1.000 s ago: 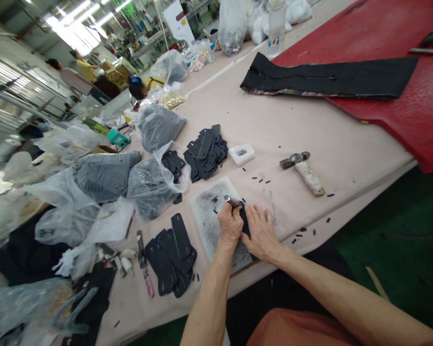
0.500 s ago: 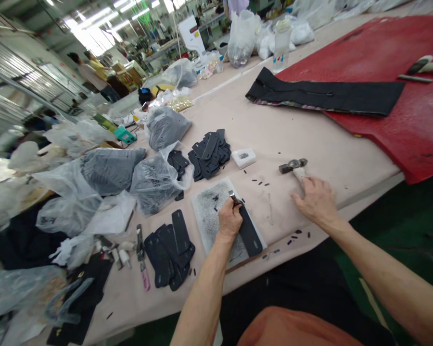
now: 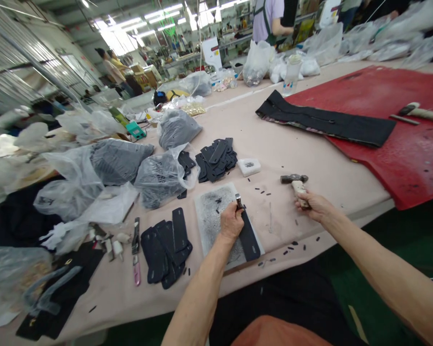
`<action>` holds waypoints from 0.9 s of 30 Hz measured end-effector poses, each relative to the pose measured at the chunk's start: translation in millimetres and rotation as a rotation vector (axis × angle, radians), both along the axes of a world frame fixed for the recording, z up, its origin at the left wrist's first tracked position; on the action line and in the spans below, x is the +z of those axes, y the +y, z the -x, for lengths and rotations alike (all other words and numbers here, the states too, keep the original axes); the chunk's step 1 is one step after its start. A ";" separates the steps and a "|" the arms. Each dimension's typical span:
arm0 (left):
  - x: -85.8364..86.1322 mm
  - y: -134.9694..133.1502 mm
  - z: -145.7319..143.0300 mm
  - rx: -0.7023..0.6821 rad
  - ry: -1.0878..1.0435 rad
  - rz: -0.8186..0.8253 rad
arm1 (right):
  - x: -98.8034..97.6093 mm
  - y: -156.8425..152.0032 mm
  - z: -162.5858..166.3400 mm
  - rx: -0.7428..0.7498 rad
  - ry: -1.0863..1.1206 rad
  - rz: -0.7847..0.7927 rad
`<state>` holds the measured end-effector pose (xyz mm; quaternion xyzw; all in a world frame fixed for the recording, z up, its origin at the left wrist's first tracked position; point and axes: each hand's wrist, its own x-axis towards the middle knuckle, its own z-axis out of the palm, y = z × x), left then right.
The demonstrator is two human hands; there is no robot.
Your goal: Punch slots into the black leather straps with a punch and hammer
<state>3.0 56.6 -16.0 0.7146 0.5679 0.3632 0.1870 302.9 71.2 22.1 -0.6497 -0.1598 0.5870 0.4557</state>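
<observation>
While the punch (image 3: 238,201) stands, scraps (image 3: 261,193) litter around.

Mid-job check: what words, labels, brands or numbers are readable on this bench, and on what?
No text can be read here.
On the plastic bag: pale print, too blurred.
On the bottle: coloured label, too small.
On the white machine: red sticker, too small.
On the hammer in the right hand and the punch in the left hand: no markings visible.

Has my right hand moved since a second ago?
Yes. The right hand left the black strip on the grey pad, where the left hand holds the punch, and went right to grip the hammer.
</observation>
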 end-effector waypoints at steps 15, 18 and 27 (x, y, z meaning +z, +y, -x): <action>2.9 -0.8 0.2 0.013 0.034 -0.022 | 166.4 -55.9 89.7 0.529 -1.155 -0.925; 3.9 -1.2 0.2 0.018 0.055 -0.042 | 162.6 -56.7 92.3 0.867 -1.290 -0.856; 2.6 -0.8 0.6 0.011 0.040 -0.014 | 193.3 -57.8 96.1 0.489 -1.218 -0.966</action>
